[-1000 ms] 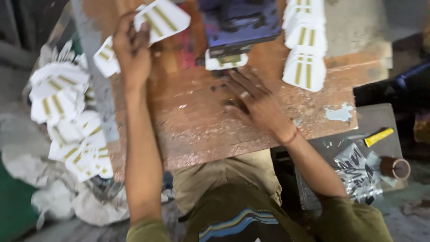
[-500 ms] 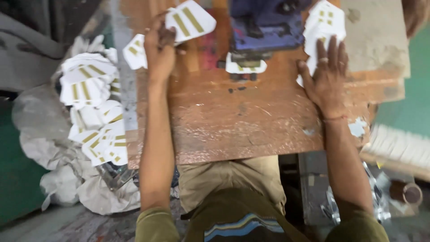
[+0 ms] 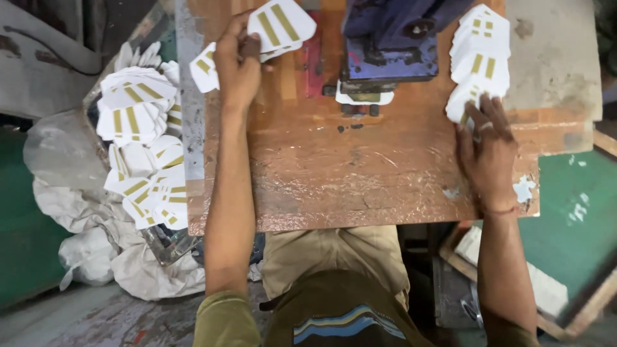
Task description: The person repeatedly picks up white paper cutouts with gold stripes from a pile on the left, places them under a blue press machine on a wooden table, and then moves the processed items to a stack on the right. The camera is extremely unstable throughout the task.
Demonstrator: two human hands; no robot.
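Left hand (image 3: 236, 64) pinches thin white shield-shaped cards with gold stripes (image 3: 281, 26) at the worn wooden bench's (image 3: 360, 173) far-left edge. Right hand (image 3: 486, 144) lies flat, fingers spread, on the right card stack (image 3: 479, 58). Cards look light, stiff, slippery; best gripped by edges.

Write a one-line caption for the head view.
Left hand holds white gold-striped cards; right hand rests on another stack beside a blue press.

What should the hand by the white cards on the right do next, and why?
Probably pinch one card off the right stack and slide it toward the blue press. The right hand rests with its fingertips on the stack's near edge, not yet holding any card, while one card already lies under the press and the left hand holds a card at the far left.
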